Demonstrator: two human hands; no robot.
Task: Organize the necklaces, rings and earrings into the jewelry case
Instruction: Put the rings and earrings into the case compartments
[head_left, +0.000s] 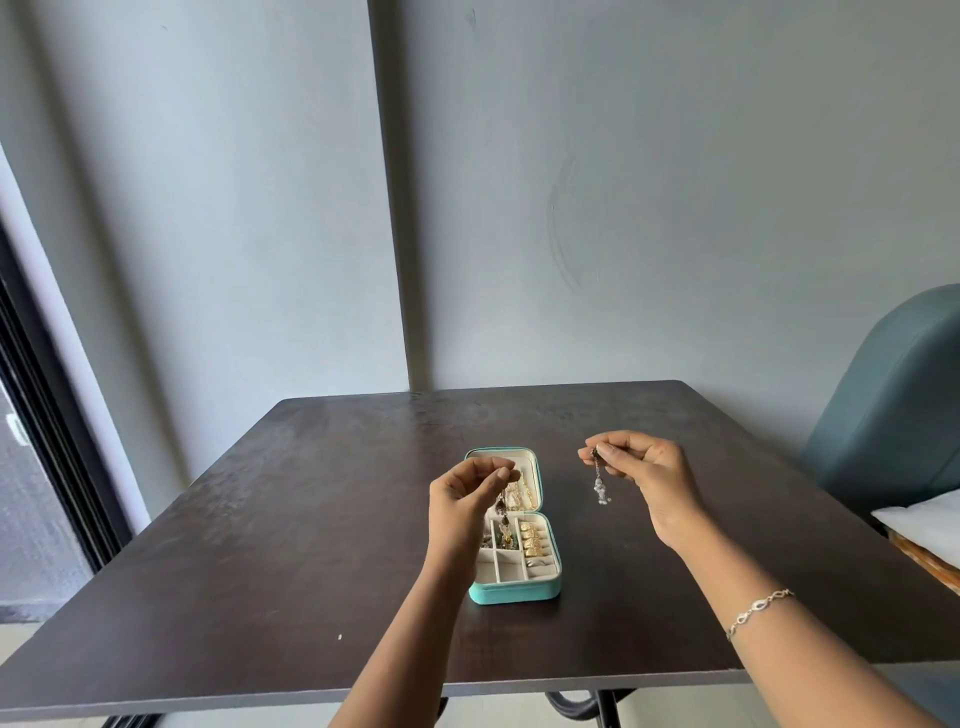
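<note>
A small teal jewelry case (519, 592) lies open in the middle of the dark table, lid back, cream compartments showing. Gold rings (532, 535) sit in the right-hand ring rolls, and gold pieces lie in the lid. My left hand (462, 499) hovers over the case's left side, fingers pinched on a dark dangling earring (503, 519) that hangs down toward a compartment holding other dark jewelry. My right hand (649, 473) is raised to the right of the case, pinching a silver dangling earring (600, 486) that hangs free above the table.
The dark wooden table (311, 545) stands against a grey wall. A teal chair (893, 405) is at the right with a white cushion (924, 525) beside it. A dark door frame runs down the far left. A silver bracelet (758, 608) is on my right wrist.
</note>
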